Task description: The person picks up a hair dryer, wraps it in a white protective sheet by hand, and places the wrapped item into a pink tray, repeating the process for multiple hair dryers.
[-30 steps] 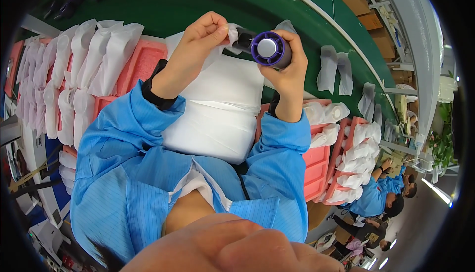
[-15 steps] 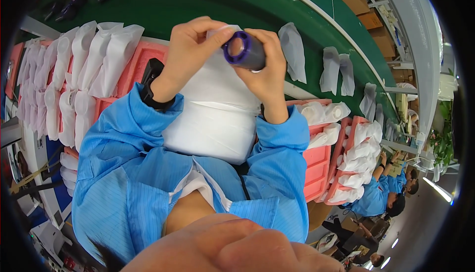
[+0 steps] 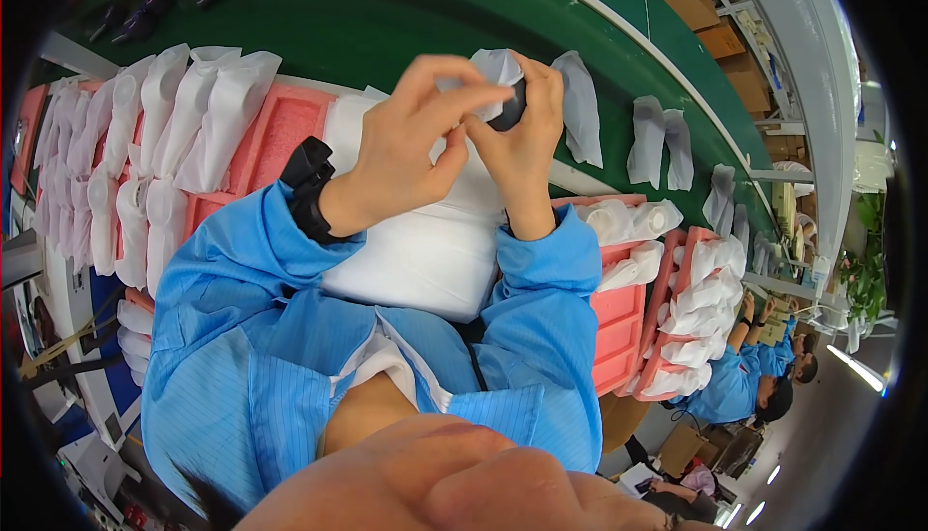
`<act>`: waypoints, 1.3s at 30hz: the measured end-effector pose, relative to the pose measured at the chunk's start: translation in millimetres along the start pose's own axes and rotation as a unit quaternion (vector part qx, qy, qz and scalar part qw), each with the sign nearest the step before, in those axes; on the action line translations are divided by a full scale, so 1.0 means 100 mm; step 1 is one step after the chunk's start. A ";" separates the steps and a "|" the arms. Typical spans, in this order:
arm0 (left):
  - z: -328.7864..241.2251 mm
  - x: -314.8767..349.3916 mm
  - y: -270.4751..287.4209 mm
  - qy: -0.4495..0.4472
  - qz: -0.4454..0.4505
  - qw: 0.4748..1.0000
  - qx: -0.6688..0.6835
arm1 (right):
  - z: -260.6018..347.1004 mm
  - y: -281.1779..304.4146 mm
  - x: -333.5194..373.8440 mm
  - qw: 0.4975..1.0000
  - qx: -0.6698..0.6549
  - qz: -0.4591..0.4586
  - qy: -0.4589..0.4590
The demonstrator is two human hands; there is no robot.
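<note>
My right hand (image 3: pixel 527 135) grips a dark cylindrical part (image 3: pixel 509 114), tilted and partly hidden behind my fingers. A thin white sleeve or sheet (image 3: pixel 496 66) covers its upper end. Beside it, my left hand (image 3: pixel 416 135) has its thumb and fingers apart, slightly blurred, with nothing seen in it. One left fingertip reaches the edge of the white sheet; whether it touches cannot be told. Below both hands, against my body, lies a thick stack of white soft sheets or bags (image 3: pixel 411 256).
Left stands a pink foam tray (image 3: pixel 275 130) with several white-wrapped pieces (image 3: pixel 232 106). More pink trays (image 3: pixel 619 323) hold wrapped pieces at right. On the green table (image 3: pixel 358 9) lie wrapped pieces (image 3: pixel 580 106) and dark handled tools (image 3: pixel 145 14). Co-workers (image 3: pixel 744 386) sit far right.
The cylinder's purple ringed end has turned out of sight, and white sheet now shows over its top. My left hand has come off the sheet's edge, moving right and down, its fingers spreading.
</note>
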State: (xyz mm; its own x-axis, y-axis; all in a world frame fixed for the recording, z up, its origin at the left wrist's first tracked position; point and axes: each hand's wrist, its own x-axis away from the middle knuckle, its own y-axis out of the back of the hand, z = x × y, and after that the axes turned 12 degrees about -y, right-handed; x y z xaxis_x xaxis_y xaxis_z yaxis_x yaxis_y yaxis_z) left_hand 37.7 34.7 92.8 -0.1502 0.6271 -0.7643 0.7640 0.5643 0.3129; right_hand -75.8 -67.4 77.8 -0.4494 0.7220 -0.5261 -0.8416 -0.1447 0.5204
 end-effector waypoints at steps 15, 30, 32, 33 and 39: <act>0.42 -0.15 0.30 0.051 0.044 0.967 0.245 | 0.03 -0.02 -0.01 0.991 -0.125 0.051 0.021; 0.18 -0.08 0.07 -0.012 -0.117 0.993 0.022 | 0.04 -0.06 0.11 0.996 0.077 0.050 -0.014; 0.19 -0.07 0.09 -0.067 -0.076 0.994 -0.047 | 0.00 -0.04 0.13 0.995 0.051 0.066 -0.055; 0.18 -0.08 0.11 -0.065 -0.079 0.993 -0.057 | -0.03 -0.02 0.13 0.991 0.029 0.077 -0.100; 0.50 -0.34 0.23 0.017 -0.146 0.988 -0.054 | 0.07 0.05 0.01 0.966 -0.113 0.143 -0.183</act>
State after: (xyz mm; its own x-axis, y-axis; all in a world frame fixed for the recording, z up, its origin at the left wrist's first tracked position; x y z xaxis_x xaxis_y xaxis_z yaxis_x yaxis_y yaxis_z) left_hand 91.7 -0.9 97.3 -0.3771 0.4456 -0.8119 0.6131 0.7772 0.1418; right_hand -78.7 -63.3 84.6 -0.5729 0.8149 -0.0883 -0.7606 -0.4883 0.4278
